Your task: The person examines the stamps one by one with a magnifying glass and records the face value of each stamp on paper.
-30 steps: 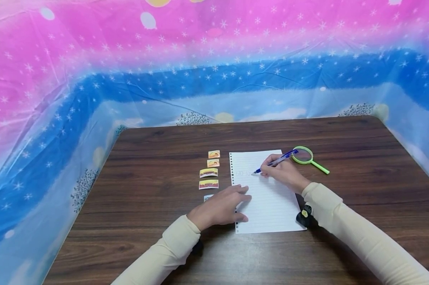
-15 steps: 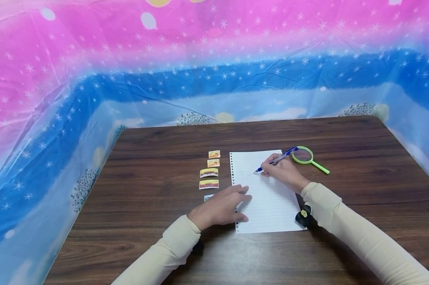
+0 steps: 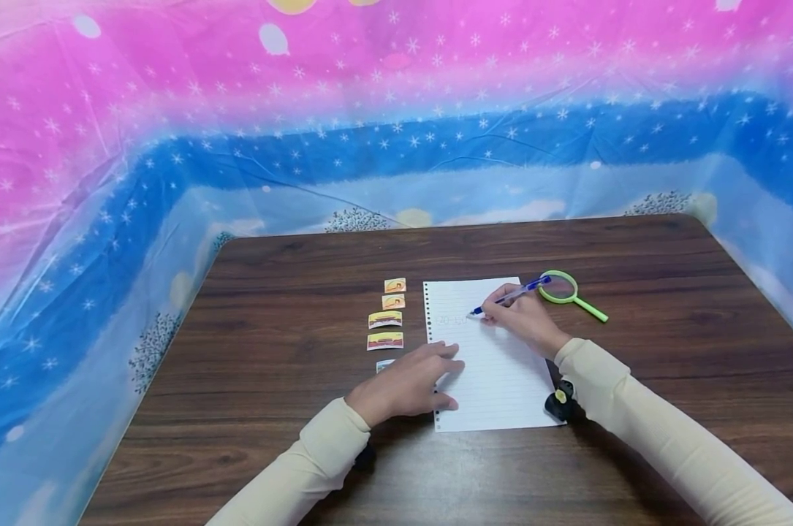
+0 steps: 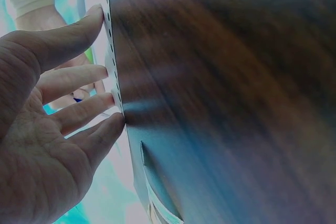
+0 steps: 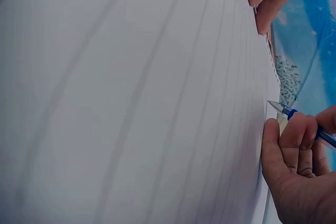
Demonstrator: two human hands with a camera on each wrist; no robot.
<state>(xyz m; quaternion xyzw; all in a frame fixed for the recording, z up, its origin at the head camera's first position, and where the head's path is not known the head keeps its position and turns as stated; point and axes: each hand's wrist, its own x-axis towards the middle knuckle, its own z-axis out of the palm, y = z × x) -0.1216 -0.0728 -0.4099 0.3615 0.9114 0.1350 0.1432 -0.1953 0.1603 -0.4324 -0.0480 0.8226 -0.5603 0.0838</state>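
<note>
A lined sheet of paper (image 3: 501, 380) with punched holes down its left edge lies on the table. My right hand (image 3: 522, 318) pinches a blue ballpoint pen (image 3: 511, 295), its tip at the paper beside a short row of faint writing (image 3: 450, 320) near the upper left. In the right wrist view the pen (image 5: 290, 112) slants out between thumb and fingers, tip at the sheet. My left hand (image 3: 409, 380) rests with spread fingers on the sheet's left edge. The left wrist view shows that hand (image 4: 58, 108) with its fingertips along the punched margin.
Left of the paper, small printed cards stand in a column: two orange ones (image 3: 394, 286), two yellow and red ones (image 3: 385, 341), and a pale one (image 3: 384, 364) partly under the left hand. A green magnifying glass (image 3: 590, 309) lies right of the paper on the brown wooden table (image 3: 271, 329).
The pen tip stays near the end of the written row, making only tiny shifts. My left hand and the paper keep their places.
</note>
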